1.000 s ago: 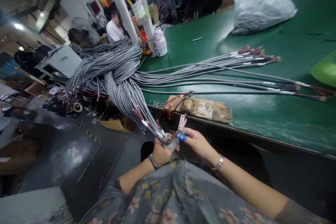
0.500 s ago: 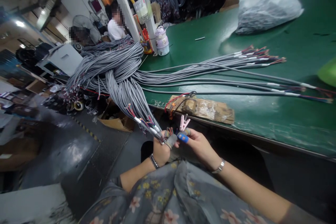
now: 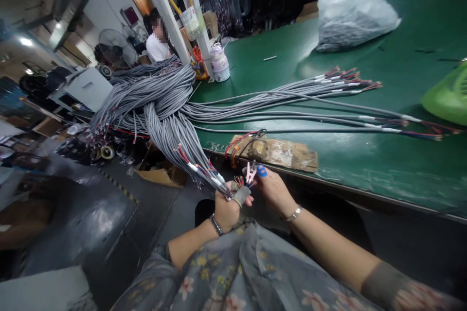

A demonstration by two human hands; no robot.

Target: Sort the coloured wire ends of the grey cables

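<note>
My left hand (image 3: 226, 209) is closed around the end of a grey cable, its thumb wrapped in grey tape. Thin coloured wires (image 3: 239, 182) fan out above that thumb. A pink clip (image 3: 250, 174) stands right at these wires; whether it bites on them I cannot tell. Close beside the clip is my right hand (image 3: 273, 190), fingers curled in and blue tape on the thumb; its fingertips are partly hidden. A thick bundle of grey cables (image 3: 178, 141) hangs over the table edge towards my left hand, with white-sleeved ends and bare coloured wires.
A wooden block (image 3: 288, 153) with red and black leads lies at the edge of the green table (image 3: 365, 170). Further back are more grey cables (image 3: 262, 99), a lilac bottle (image 3: 220, 63), a plastic bag (image 3: 355, 14) and a green object (image 3: 448, 95). A person (image 3: 157, 46) sits beyond.
My right hand has drawn slightly away from my left, its thumb now raised. The pink clip has moved left and down, closer to the wires. The camera view has shifted slightly.
</note>
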